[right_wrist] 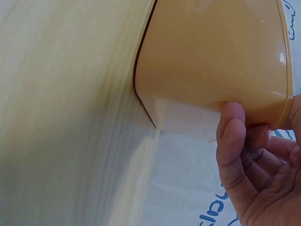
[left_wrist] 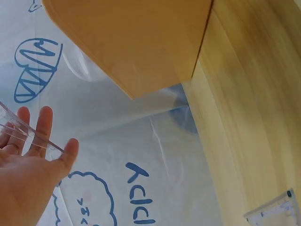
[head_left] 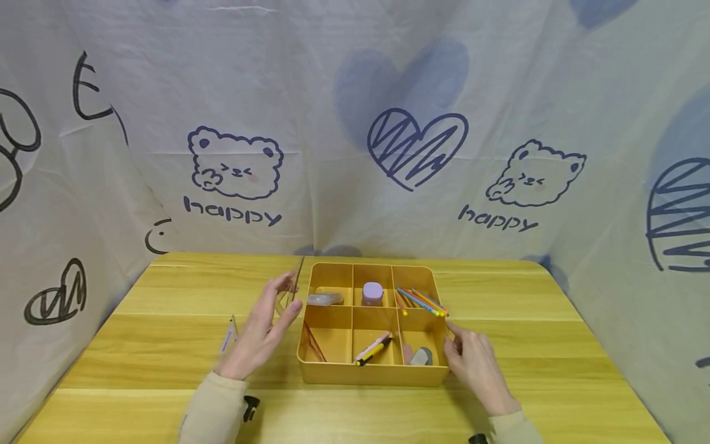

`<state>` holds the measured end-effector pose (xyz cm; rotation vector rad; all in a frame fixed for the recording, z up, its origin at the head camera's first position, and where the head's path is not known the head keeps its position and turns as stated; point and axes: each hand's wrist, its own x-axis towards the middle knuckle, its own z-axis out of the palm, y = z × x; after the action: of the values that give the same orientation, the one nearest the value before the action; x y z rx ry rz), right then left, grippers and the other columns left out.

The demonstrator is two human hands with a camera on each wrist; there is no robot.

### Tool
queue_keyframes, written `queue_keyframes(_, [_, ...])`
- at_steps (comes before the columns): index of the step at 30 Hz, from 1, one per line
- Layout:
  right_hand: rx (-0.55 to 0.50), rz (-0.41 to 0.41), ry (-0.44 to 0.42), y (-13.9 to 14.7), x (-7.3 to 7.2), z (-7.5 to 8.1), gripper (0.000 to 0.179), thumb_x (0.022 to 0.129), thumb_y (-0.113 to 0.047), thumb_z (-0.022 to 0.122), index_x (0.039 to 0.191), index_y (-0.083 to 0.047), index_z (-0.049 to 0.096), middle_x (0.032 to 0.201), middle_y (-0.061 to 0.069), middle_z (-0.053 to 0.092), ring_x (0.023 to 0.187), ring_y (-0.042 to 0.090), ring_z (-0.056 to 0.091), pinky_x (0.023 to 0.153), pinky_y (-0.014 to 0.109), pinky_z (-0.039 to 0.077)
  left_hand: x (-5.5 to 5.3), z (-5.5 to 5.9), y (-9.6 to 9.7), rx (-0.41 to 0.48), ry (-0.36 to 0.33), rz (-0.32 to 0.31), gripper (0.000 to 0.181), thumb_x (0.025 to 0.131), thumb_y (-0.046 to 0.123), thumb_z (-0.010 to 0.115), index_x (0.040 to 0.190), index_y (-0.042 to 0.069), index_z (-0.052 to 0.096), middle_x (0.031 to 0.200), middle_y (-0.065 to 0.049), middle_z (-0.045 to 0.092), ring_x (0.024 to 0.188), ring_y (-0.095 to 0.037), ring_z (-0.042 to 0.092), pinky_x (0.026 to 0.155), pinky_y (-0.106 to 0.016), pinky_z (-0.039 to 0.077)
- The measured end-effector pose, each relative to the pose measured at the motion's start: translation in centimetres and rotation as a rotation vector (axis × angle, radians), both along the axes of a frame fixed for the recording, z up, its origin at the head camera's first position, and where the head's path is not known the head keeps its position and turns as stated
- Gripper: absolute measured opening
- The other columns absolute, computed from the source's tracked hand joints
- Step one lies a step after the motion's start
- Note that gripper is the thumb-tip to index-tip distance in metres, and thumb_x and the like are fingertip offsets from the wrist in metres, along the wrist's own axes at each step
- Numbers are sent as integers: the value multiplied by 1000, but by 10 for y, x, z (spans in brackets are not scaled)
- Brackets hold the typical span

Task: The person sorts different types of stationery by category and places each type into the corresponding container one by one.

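Note:
My left hand (head_left: 261, 330) holds a clear plastic set square (head_left: 298, 280) by its edge, thumb on one side and fingers on the other, just left of the yellow divided box (head_left: 374, 374). In the left wrist view the set square (left_wrist: 46, 141) appears edge-on across the fingers. My right hand (head_left: 478, 365) grips the box's right wall near the front corner, its fingers curled at the rim in the right wrist view. The box holds colored pencils (head_left: 424, 302), a lilac-lidded jar (head_left: 372, 293), a yellow-and-black pen (head_left: 374, 351) and a grey eraser (head_left: 421, 356).
A second clear drawing tool (head_left: 228, 337) lies on the wooden table (head_left: 554, 370) left of the left hand. Thin brown sticks (head_left: 314, 342) lean in the box's front-left compartment, with a clear packet (head_left: 325, 299) behind. A printed cloth (head_left: 333, 185) hangs around the table.

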<state>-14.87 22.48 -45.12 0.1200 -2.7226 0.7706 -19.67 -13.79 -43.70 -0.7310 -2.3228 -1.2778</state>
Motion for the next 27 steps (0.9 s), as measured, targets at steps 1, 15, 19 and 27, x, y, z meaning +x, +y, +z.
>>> queue_keyframes(1, [-1, 1, -1, 0, 0, 0, 36, 87, 3, 59, 120, 15, 66, 52, -5, 47, 45, 0, 34, 42, 18, 27, 1, 0, 1, -2, 6, -9, 50, 104, 12, 53, 151, 3, 37, 137, -19, 55, 132, -36, 52, 112, -60, 41])
queue_keyframes(15, [-6, 5, -10, 0, 1, -1, 36, 88, 3, 59, 121, 15, 65, 53, -4, 46, 44, 1, 34, 41, 18, 26, 5, 2, 10, 11, 8, -121, 51, 98, 8, 62, 145, 9, 44, 142, -12, 57, 139, -35, 49, 115, -61, 38])
queue_keyframes(19, [-10, 2, -17, 1, 0, -1, 37, 88, 3, 59, 122, 15, 64, 53, -3, 46, 44, 1, 34, 41, 18, 26, 6, 1, 12, 6, 9, -131, 52, 98, 9, 63, 146, 11, 44, 146, -12, 56, 140, -35, 48, 115, -60, 38])
queue_keyframes(27, [-10, 1, -26, 1, 0, -2, 38, 88, 3, 58, 123, 16, 63, 53, -3, 47, 44, 2, 35, 40, 18, 27, 7, 1, 15, 11, 18, -176, 55, 99, 7, 62, 149, 15, 43, 153, -9, 50, 144, -33, 44, 117, -58, 36])
